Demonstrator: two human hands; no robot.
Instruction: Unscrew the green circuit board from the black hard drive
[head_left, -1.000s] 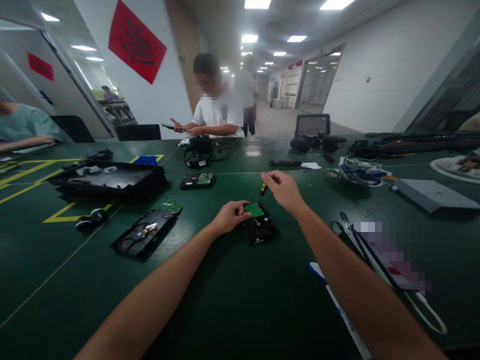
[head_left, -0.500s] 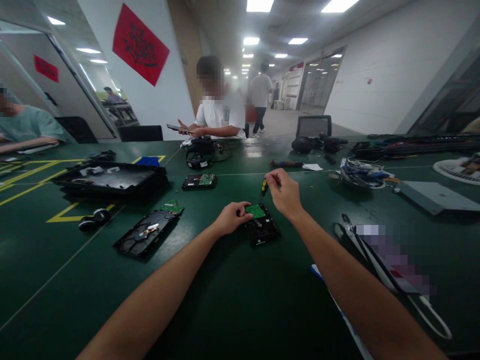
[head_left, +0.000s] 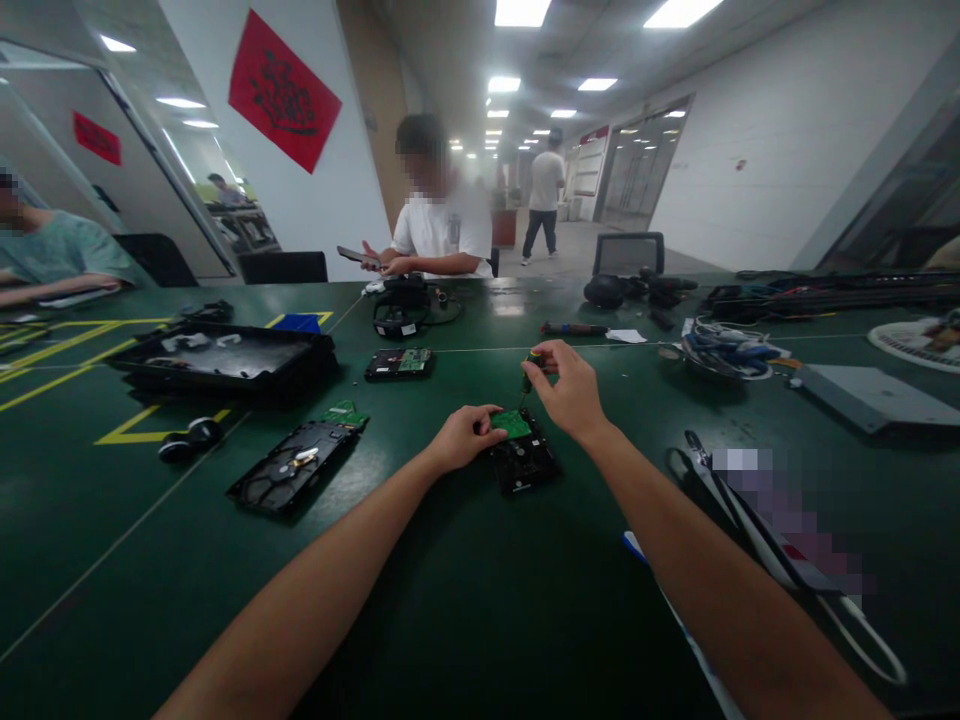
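A black hard drive [head_left: 525, 462] lies on the green table with its green circuit board [head_left: 511, 425] facing up. My left hand [head_left: 466, 438] grips the drive's left side, thumb by the board's edge. In my right hand [head_left: 568, 386] is a small yellow-and-black screwdriver [head_left: 529, 376], pinched at its handle. The shaft points down, and its tip meets the far edge of the board. Whether it sits in a screw is too small to tell.
Left of me lie an opened hard drive [head_left: 292, 466] and a black tray [head_left: 225, 358]. Further off is another drive [head_left: 399, 363]. Another screwdriver [head_left: 574, 329], coiled cables [head_left: 724, 350], a grey metal box [head_left: 874, 398] and a lanyard [head_left: 739, 510] lie right. A person [head_left: 442, 225] sits opposite.
My right fingers have shifted on the screwdriver's handle, covering more of it. My left hand and the drive have stayed put. A person in the background has walked right.
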